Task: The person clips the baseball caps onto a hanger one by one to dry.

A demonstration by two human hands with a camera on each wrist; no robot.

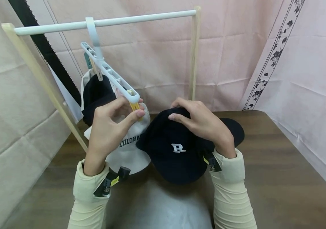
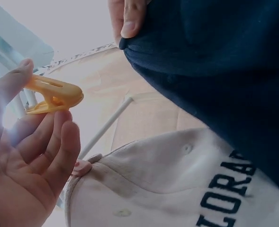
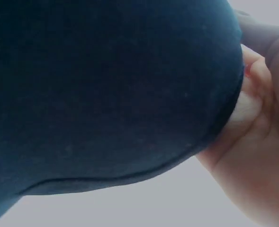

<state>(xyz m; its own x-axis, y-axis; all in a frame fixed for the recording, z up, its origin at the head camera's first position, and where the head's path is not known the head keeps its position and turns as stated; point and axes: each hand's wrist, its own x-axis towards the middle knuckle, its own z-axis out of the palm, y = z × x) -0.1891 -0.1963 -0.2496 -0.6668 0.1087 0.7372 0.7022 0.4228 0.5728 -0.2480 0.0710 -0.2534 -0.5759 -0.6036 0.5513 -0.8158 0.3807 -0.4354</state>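
My left hand (image 1: 105,127) pinches a yellow clothespin (image 2: 58,92) between thumb and fingers, at the near end of a pale blue clip hanger (image 1: 117,79). To its right, my right hand (image 1: 204,122) grips the upper edge of a navy cap (image 1: 177,162) with a white letter R, whose brim points down. In the left wrist view the right thumb presses that cap's edge, apart from the clothespin. A white cap (image 1: 128,159) with dark lettering hangs behind, partly covered by the navy cap. Dark fabric (image 3: 115,94) fills most of the right wrist view.
The hanger hooks over a white rod (image 1: 145,19) on wooden posts (image 1: 193,57). Farther along it, a pink-beige clip (image 1: 99,74) holds a black-and-white cap (image 1: 98,92). A dark brim (image 1: 233,131) shows behind my right wrist, above the brown table (image 1: 277,165); its cap is hidden.
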